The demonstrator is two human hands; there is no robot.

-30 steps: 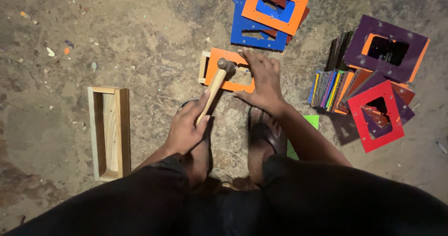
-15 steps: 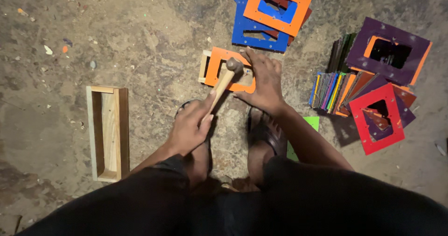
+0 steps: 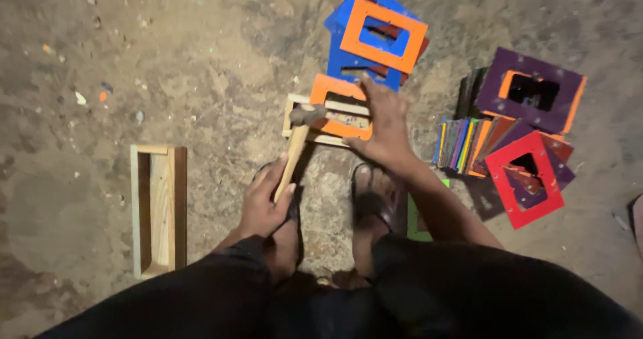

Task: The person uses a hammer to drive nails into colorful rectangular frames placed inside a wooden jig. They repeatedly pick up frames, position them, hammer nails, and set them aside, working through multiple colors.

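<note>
Small wooden frame [image 3: 320,121] flat on the dirt floor [image 3: 201,64] just ahead of two sandalled feet [image 3: 372,201], topped by an orange rectangular panel [image 3: 338,101] with a cut-out. Pinned from above by the right hand [image 3: 383,121], fingers spread and pressing, grasping nothing; hammer [image 3: 298,138] clenched by its wooden handle in the left hand [image 3: 264,201], metal head resting on the frame's left end. Further out: longer open wooden frame [image 3: 159,208] to the left, blue and orange panels [image 3: 375,37] stacked beyond, upright multicoloured panels [image 3: 469,145] plus purple [image 3: 529,94] and red [image 3: 526,178] ones to the right.

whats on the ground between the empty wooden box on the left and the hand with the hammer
Nothing but bare dirt floor, by the head view: the wooden box lies apart from the left hand gripping the hammer.
</note>
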